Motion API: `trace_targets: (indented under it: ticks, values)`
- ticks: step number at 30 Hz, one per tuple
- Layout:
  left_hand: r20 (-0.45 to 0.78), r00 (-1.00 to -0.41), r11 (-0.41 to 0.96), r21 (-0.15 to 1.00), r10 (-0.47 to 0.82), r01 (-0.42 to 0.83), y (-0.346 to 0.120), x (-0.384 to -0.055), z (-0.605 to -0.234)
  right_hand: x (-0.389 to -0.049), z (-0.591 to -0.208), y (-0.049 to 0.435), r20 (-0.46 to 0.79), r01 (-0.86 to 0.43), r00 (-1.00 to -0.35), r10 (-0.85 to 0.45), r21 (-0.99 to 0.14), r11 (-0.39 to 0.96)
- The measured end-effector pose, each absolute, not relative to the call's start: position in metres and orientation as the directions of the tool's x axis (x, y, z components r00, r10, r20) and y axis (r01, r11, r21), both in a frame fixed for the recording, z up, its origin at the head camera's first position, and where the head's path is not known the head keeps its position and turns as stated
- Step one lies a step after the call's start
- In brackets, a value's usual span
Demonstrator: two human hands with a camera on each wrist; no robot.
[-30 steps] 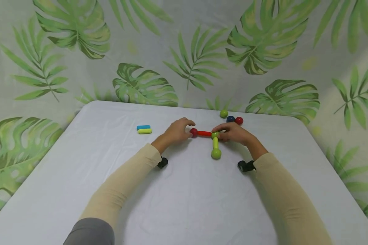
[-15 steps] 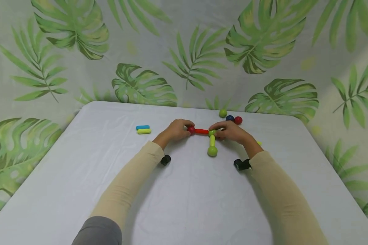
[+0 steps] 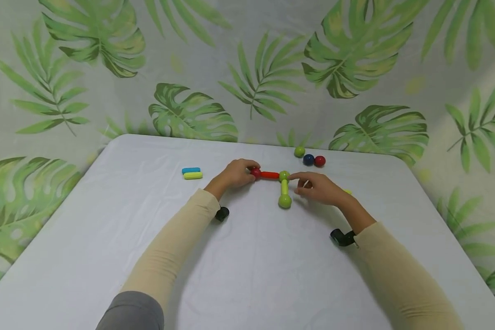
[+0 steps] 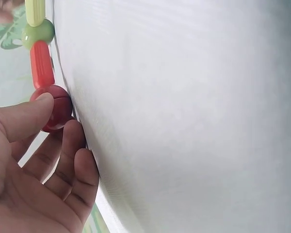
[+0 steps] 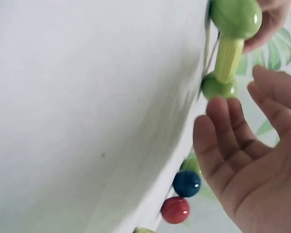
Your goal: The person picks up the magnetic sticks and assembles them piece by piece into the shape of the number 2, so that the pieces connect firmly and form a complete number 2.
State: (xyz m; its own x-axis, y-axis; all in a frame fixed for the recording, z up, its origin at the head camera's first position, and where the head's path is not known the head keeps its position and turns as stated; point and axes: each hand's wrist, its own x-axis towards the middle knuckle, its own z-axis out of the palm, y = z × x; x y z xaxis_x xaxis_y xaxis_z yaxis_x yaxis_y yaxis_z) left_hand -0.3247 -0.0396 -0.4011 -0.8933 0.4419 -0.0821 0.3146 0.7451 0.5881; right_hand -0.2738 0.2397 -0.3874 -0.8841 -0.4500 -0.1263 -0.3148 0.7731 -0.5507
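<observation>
On the white table, my left hand (image 3: 236,173) pinches a dark red ball (image 4: 60,110) between thumb and fingers. A red stick (image 3: 270,175) runs from that ball to a green ball (image 3: 284,176). From there a yellow-green stick (image 3: 284,188) comes toward me and ends in another green ball (image 3: 285,201). My right hand (image 3: 318,188) is just right of this joined piece, holding nothing, its index finger pointing at the corner green ball. Whether that fingertip touches the ball is hard to tell in the head view. In the right wrist view the fingers (image 5: 208,145) look relaxed and spread.
A blue stick (image 3: 191,170) and a yellow stick (image 3: 193,175) lie side by side at the left. Near the back edge are a loose green ball (image 3: 299,151), blue ball (image 3: 308,159) and red ball (image 3: 320,161). A yellow piece (image 3: 348,192) shows partly behind my right wrist.
My left hand has closed on the red ball, and the joined piece has shifted slightly left. My right hand has let go of the corner green ball and drawn back to the right.
</observation>
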Motion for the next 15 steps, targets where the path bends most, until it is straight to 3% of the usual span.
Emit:
trace_targets:
  ticks: [7,15]
  values:
    - [-0.083,-0.9,0.745,0.597,0.428,0.299,-0.042,-0.328,-0.402,-0.255,-0.384,0.224,-0.13,-0.411,-0.811,-0.571,-0.567,0.713]
    - [-0.092,-0.894,0.738,0.604,0.439,0.3,-0.039,-0.328,-0.402,-0.254,-0.386,0.217,-0.169,-0.377,-0.822,-0.544,-0.554,0.742]
